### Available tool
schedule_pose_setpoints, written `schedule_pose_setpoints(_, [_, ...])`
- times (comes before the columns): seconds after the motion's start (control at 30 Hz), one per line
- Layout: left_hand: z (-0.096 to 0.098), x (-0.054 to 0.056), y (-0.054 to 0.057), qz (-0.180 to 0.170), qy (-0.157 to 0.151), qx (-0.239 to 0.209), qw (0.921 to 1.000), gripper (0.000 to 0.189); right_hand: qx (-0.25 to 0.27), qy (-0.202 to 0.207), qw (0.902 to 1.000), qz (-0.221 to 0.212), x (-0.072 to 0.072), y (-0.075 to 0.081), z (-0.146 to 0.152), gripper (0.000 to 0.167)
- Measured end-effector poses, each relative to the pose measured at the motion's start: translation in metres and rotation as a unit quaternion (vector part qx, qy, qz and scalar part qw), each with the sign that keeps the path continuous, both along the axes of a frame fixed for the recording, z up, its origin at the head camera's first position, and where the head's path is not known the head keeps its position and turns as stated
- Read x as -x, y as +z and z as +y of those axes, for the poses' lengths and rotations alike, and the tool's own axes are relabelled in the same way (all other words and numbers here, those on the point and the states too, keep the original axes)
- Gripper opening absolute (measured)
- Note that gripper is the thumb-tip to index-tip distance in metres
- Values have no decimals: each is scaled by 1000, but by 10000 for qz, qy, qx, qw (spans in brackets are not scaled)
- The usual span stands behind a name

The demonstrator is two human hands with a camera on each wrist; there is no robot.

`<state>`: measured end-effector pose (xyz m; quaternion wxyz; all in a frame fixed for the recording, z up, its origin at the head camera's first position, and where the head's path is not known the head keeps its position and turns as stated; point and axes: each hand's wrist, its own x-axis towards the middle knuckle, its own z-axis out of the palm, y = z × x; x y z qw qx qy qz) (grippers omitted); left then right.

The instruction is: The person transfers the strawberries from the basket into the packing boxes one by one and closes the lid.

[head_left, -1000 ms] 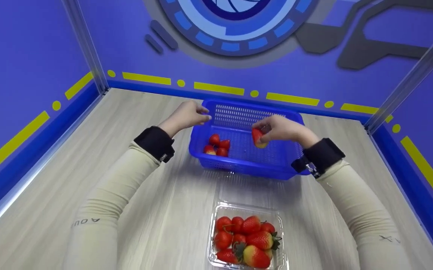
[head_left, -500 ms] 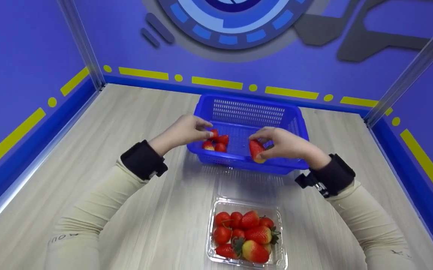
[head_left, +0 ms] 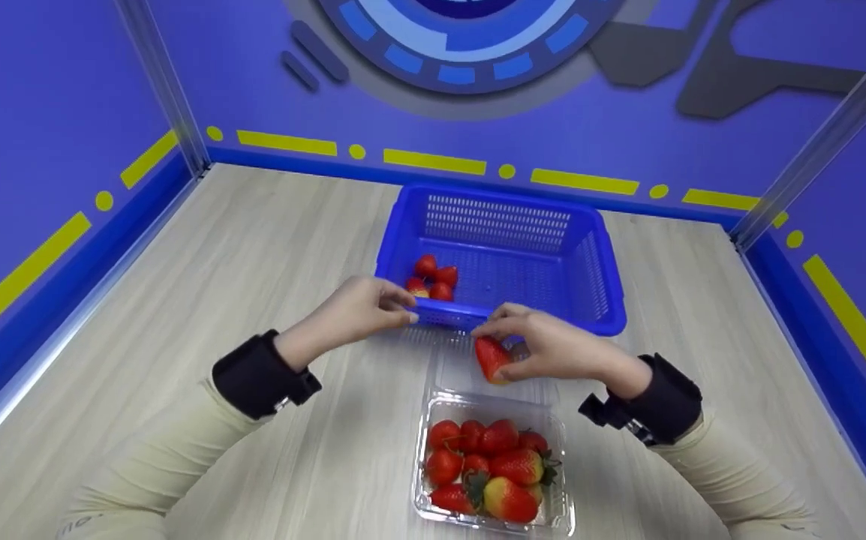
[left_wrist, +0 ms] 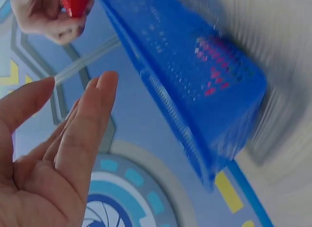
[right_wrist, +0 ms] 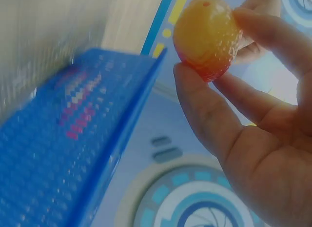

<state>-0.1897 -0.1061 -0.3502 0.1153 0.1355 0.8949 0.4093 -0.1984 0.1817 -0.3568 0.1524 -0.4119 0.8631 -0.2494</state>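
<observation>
My right hand (head_left: 553,346) pinches a strawberry (head_left: 491,358) between thumb and fingers, just in front of the basket's near rim. In the right wrist view the strawberry's yellow end (right_wrist: 204,29) faces the camera. The left hand (head_left: 358,311) holds nothing; its fingers are relaxed near the basket's front left corner. The blue perforated basket (head_left: 605,300) has several red strawberries (head_left: 442,276) in its left front part. Closer to me, a clear plastic box (head_left: 422,450) holds several strawberries (head_left: 509,500), some with green leaves, and smaller round red fruits (head_left: 444,466).
The clear box's lid (head_left: 444,371) lies folded back toward the basket on the pale wooden table (head_left: 290,225). Blue panels with yellow marks (head_left: 283,142) wall in the back and both sides, close behind the basket.
The right hand has drawn back from over the basket toward me with the strawberry. The left hand has also come down and nearer, from above the basket's left rim to before its corner.
</observation>
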Motion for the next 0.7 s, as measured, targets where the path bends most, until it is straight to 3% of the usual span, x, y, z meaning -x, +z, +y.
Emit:
schedule_pose_setpoints(0.17, [6, -15, -18, -58, -221, -34, 9997, 27, 21, 163, 9991, -383, -13, -11, -9, 51])
schedule_pose_setpoints(0.3, [9, -23, -31, -180, -479, 38, 9987, 30, -134, 266, 9986, -432, -23, -18, -16, 53])
schedule_pose_setpoints(0.47, [9, -31, -48, -515, -648, 19, 9966, 30, -252, 491, 9985, -17, -37, -30, -23, 49])
schedule_pose_setpoints(0.7, [12, -39, -68, -1117, -496, -64, 9925, 25, -203, 789, 9956, 464, -51, -46, -29, 42])
